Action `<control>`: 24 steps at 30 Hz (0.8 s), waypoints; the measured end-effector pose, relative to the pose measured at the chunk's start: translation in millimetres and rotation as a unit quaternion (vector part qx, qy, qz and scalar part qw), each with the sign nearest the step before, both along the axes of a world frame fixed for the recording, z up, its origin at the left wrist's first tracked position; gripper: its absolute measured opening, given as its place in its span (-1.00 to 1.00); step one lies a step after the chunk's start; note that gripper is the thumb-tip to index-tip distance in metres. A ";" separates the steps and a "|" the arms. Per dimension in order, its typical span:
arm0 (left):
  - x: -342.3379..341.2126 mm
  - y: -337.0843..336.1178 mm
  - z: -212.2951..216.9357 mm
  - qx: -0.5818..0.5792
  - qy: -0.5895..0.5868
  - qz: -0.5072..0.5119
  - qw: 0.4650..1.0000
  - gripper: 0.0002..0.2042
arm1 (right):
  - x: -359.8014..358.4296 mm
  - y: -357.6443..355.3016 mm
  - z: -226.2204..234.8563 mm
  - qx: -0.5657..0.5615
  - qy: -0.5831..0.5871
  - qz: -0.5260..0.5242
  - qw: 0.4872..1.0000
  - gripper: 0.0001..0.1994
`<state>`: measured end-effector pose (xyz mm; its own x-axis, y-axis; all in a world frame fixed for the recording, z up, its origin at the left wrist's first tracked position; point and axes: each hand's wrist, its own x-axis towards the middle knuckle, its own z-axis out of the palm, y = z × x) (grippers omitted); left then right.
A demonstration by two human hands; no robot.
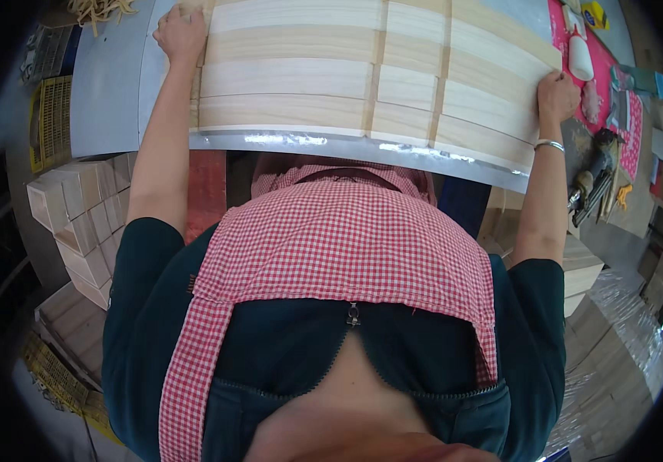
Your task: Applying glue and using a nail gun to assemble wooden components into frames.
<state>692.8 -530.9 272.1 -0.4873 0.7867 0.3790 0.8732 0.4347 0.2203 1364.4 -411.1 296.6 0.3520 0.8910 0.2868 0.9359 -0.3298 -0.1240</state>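
Rows of pale wooden boards (285,78) lie side by side on the metal-edged table in front of me, with narrow seams between them. At their far left end, my left hand (181,35) is closed, its curled fingers against the outer edge of the boards. My right hand (558,97) is closed at the right end, fingers bent round the corner of a board (504,48). Both arms are stretched wide, so the rows lie between my hands. The fingertips of both hands are partly hidden.
Wooden blocks (77,196) are stacked at the left, near a yellow plastic crate (52,123). Thin tan strips (99,11) lie at the far left. On the right are a white bottle (580,55) on pink material and a dark tool (594,173). The table's metal edge (270,142) runs before me.
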 end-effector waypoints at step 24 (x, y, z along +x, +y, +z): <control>35.4 -137.7 24.4 -0.021 -0.070 0.030 0.997 -0.44 | 48.0 -136.2 -7.3 0.105 0.198 0.100 0.969 -0.68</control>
